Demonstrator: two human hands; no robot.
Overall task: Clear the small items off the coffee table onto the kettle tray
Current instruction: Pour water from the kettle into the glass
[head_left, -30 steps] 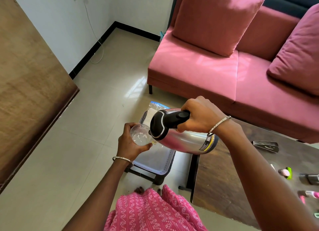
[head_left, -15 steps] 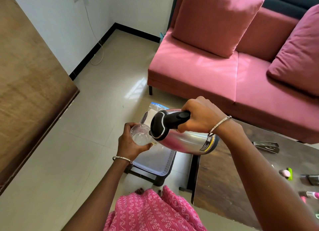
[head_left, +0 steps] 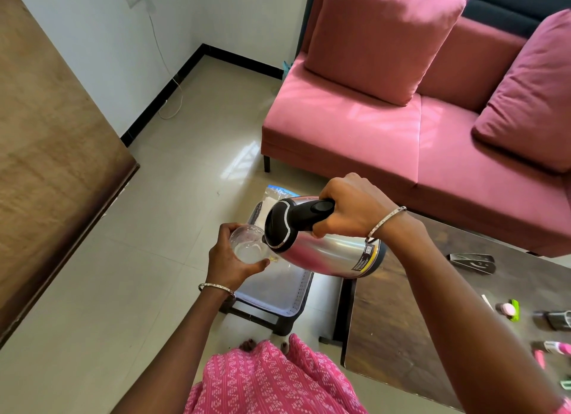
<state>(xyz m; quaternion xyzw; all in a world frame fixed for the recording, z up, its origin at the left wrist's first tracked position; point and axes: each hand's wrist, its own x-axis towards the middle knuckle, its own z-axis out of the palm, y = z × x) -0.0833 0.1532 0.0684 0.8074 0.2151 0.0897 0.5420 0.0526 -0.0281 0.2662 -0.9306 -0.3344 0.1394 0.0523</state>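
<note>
floor: pale glossy tiles, filling the centre and left of the frame, with a window reflection near the middle. white wall at upper left with a black skirting; a white cable hangs down it and loops onto the floor. a brown wooden panel runs down the left edge.

pink sofa across the upper right, two matching cushions leaning on its back.

dark wood table at lower right. small items lie along its right side, near the frame edge: a dark folded piece, a pink and green item, a dark clip-like piece, a pink and white tube. finer identification not possible.

kettle tray: grey, on a low dark stand on the floor just left of the table, centre of frame, partly hidden by the hands.

right hand is closed around the black handle of a steel kettle, tipped over on its side above the tray, spout toward the left. left hand is wrapped around a clear glass at the spout, with liquid in it. a bangle on each wrist. pink patterned clothing at bottom centre, toes just visible above it.
</note>
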